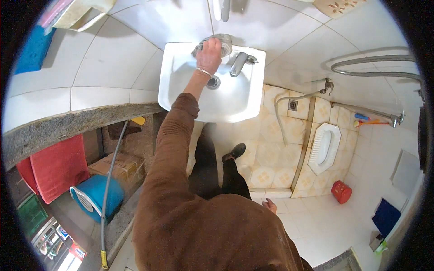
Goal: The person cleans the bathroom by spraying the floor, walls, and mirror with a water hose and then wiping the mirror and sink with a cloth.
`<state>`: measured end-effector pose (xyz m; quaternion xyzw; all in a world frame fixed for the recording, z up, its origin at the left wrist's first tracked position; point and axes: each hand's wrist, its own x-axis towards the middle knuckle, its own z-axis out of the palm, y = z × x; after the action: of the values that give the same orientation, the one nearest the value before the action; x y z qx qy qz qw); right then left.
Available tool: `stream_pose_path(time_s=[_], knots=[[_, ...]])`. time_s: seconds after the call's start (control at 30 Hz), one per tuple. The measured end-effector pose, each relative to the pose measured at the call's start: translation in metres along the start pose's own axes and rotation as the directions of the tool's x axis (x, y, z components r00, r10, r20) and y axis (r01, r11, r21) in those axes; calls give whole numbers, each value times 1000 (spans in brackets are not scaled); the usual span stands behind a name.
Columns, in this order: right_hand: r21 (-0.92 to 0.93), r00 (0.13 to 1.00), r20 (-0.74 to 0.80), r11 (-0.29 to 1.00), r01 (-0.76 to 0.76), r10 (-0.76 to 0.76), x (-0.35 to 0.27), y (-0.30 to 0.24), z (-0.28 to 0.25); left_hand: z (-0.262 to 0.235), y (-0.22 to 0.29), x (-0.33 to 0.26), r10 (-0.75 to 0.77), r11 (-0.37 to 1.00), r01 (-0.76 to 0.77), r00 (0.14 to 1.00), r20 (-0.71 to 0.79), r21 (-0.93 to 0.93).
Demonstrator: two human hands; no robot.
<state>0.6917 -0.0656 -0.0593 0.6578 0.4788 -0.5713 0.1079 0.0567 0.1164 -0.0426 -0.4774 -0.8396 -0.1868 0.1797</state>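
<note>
My left hand (209, 58) is closed on a grey cloth (225, 39) and presses it against the back left rim of the white washbasin (256, 97). The cloth bunches out on both sides of my fingers. A pale bracelet (204, 71) circles that wrist. Right of the hand, apart from it, stands the chrome faucet (239, 64). Below my wrist lies the basin's drain (213, 82), partly covered by it. My right hand (270, 206) hangs low beside my body with its fingers loosely apart, and nothing shows in it. Its arm is mostly hidden by my torso.
A stone counter edge (81, 119) runs along the left, with a blue basket (101, 194) and a cardboard box (122, 169) beneath. A squat toilet (324, 149) is set in the floor at right, near a hose (279, 113) and a red container (341, 192).
</note>
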Motion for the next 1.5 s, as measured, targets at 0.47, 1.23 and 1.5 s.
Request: stream_pose_path(time_s=[0.47,1.23,1.5], knots=[[-435,988,156,897,84,-17,45,180,-2,-114,-153,-42,-289,907,-2,724,627,420],[-74,895,67,893,445,-441,64,-136,10,-132,-91,-72,-529,849,463,750,398,255],[-294,922,194,876,381,-336,34,-142,17,-44,-169,-29,17,997,9,949,314,-79]])
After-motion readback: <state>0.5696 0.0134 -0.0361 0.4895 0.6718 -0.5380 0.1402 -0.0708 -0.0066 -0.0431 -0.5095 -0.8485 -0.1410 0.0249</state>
